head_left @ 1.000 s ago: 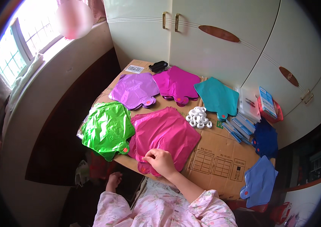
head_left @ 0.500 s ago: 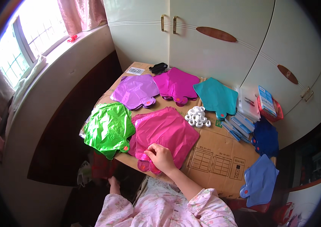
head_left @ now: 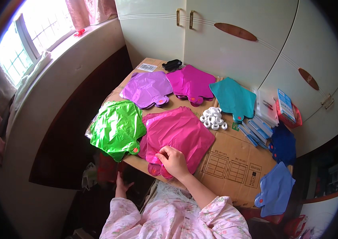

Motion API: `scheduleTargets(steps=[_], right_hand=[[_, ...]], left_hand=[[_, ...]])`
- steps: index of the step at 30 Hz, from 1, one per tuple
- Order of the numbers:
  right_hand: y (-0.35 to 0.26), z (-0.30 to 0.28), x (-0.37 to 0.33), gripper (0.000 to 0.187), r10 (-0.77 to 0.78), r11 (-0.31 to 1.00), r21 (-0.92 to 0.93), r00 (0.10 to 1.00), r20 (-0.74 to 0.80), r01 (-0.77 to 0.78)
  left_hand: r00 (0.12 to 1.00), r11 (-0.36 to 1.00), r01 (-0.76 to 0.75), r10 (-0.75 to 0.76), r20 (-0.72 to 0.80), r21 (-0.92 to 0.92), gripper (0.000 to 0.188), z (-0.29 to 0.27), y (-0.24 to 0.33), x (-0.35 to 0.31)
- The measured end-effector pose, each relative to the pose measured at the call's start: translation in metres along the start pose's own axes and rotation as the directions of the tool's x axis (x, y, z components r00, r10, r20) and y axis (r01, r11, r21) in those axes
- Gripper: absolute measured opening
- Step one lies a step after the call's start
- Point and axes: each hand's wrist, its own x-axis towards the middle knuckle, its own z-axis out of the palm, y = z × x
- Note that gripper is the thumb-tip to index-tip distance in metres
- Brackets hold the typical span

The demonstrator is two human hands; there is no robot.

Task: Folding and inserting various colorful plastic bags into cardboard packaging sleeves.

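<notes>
1. Your right hand is over the lower part of the hot-pink foil balloon, thumb and forefinger brought together in a pinch on its foil; you cannot tell from this view how many layers sit between them
2. The balloon lies flat on the cardboard sheet, near its front edge, with more pink foil showing from under its left side
3. From your fingertips, most of the balloon spreads away from you and to the right, while the rounded pink tabs sit just below them, toward your body, at the cardboard's edge
4. Its long axis runs from those tabs away from you, leaning a little to the right, so your pinch is close to the tab end
5. Your left hand is below the cardboard's front edge, fingers spread and apart from the balloon, near a dim red item; your right is clearly the nearer hand
6. Just left of the pink foil lies the green foil balloon, and the white rings are heaped beyond its right side
</notes>
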Motion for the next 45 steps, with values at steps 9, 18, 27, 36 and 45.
scheduleTargets(steps=[9, 18, 27, 36, 45], right_hand=[[-0.004, 0.000, 0.002, 0.016, -0.014, 0.999, 0.028, 1.000, -0.007, 0.015], [0.000, -0.007, 0.003, 0.013, 0.100, 0.992, 0.076, 0.994, -0.039, -0.097], [0.009, -0.013, 0.007, 0.012, 0.163, 0.973, 0.159, 0.986, 0.046, -0.168], [0.029, -0.060, 0.020, 0.010, 0.330, 0.437, 0.874, 0.942, 0.065, -0.214], [0.039, -0.213, 0.057, 0.012, 0.406, 0.367, 0.929, 0.890, -0.207, 0.048]], left_hand=[[0.736, 0.891, -0.403, 0.452, -0.504, 0.210, 0.040, -0.018, 0.014, 0.038], [0.144, 0.168, -0.965, 0.981, -0.128, 0.203, 0.023, 0.099, 0.138, -0.189], [0.073, -0.567, -0.788, 0.299, 0.952, 0.238, 0.019, 0.219, 0.190, -0.254], [0.166, -0.713, -0.641, 0.234, 0.958, 0.286, 0.086, 0.240, 0.197, -0.237], [0.273, -0.695, -0.639, 0.194, 0.942, 0.328, 0.095, 0.246, 0.201, -0.244]])
